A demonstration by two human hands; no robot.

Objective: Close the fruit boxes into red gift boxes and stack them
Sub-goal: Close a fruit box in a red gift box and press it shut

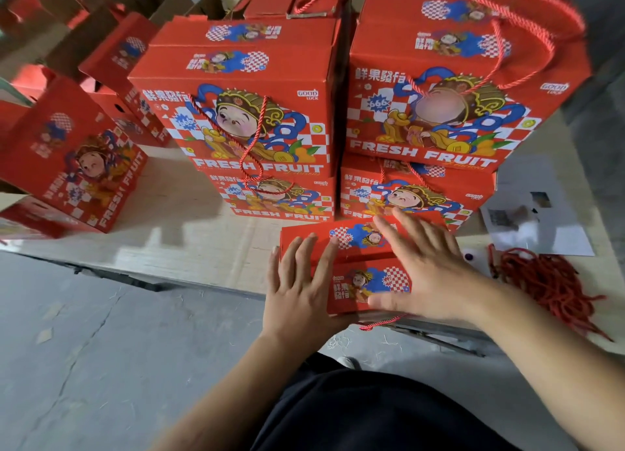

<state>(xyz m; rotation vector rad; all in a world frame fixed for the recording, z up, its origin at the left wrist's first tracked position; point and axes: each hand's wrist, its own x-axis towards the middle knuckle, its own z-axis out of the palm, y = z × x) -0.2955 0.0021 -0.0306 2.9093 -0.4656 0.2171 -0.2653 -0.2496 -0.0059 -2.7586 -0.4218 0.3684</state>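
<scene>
Box [367,268] lies under both flat hands [365,281].

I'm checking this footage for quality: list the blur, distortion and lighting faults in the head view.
Head view: wide-angle bending tilts the stacked boxes outward; top corners and the rope handle smear with motion blur; the face on the right box is blurred out; soft daylight glare on the table; both hands stay sharp.

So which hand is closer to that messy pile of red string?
The right hand. It lies flat on the red cardboard gift box beside the pile of red string; the left hand presses the box's far side.
</scene>
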